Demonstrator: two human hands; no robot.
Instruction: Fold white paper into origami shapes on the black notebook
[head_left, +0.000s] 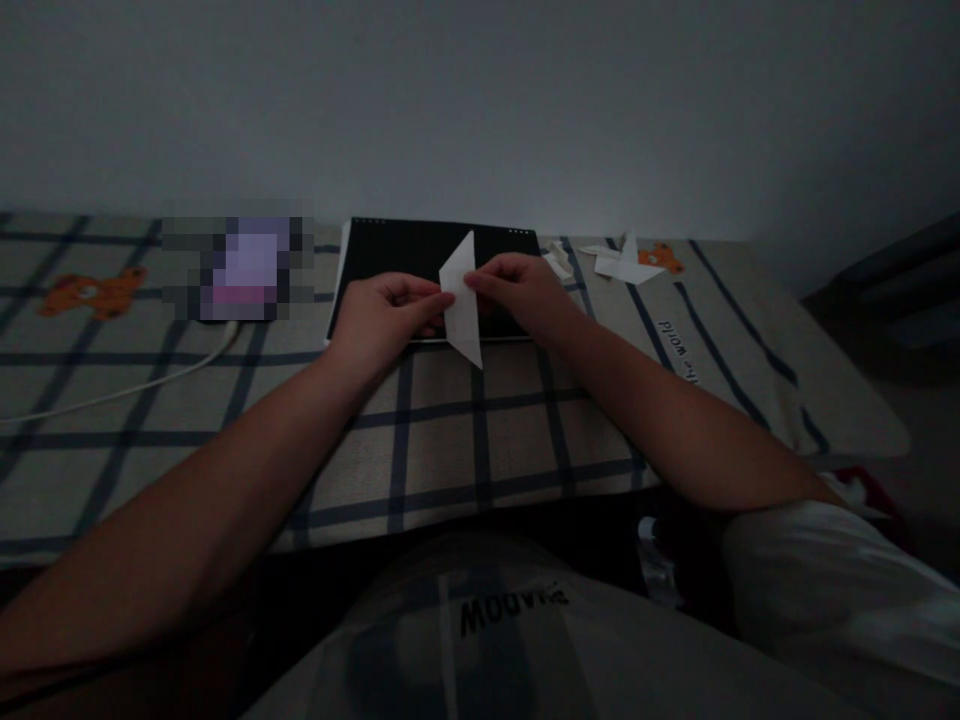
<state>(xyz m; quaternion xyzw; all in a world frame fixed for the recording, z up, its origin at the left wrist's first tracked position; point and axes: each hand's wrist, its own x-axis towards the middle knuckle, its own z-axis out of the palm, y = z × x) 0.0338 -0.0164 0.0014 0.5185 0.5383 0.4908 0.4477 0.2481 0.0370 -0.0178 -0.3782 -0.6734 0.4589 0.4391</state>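
Observation:
A sheet of folded white paper (463,318) with pointed top and bottom ends is held upright between my two hands. My left hand (386,315) pinches its left edge between thumb and fingers. On the other side, my right hand (517,290) pinches the paper near its upper right edge. Both hands are over a black flat object with a white edge (375,250), which lies on the table under the paper. Its kind I cannot make out.
A phone (251,265), blurred, lies at the left with a white cable (165,380) plugged in. Folded white paper pieces (626,265) lie to the right. A checked cloth (480,430) covers the table, and a wall (480,110) stands behind it.

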